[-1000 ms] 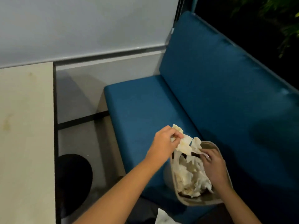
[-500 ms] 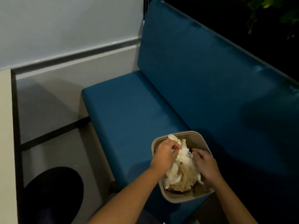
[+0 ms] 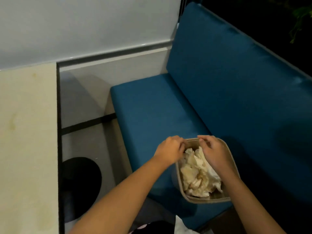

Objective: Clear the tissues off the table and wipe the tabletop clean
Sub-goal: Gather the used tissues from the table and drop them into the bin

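Note:
A beige bin [image 3: 207, 200] sits on the blue bench seat, stuffed with crumpled, stained white tissues [image 3: 197, 173]. My left hand [image 3: 170, 150] has its fingers curled at the bin's far left rim. My right hand [image 3: 213, 153] reaches over the tissues, and its bent fingertips pinch the far rim. Neither hand holds a tissue. The cream tabletop [image 3: 27, 132] lies at the left with faint yellowish stains on it.
The blue padded bench [image 3: 152, 107] with its backrest fills the right side. A black round object [image 3: 81, 181] stands on the grey floor between table and bench. A piece of white tissue [image 3: 180, 228] shows at the bottom edge. A white wall runs behind.
My left hand pushed the tissue it held down into the bin, let go and moved to the far rim. My right hand shifted up to the far rim too.

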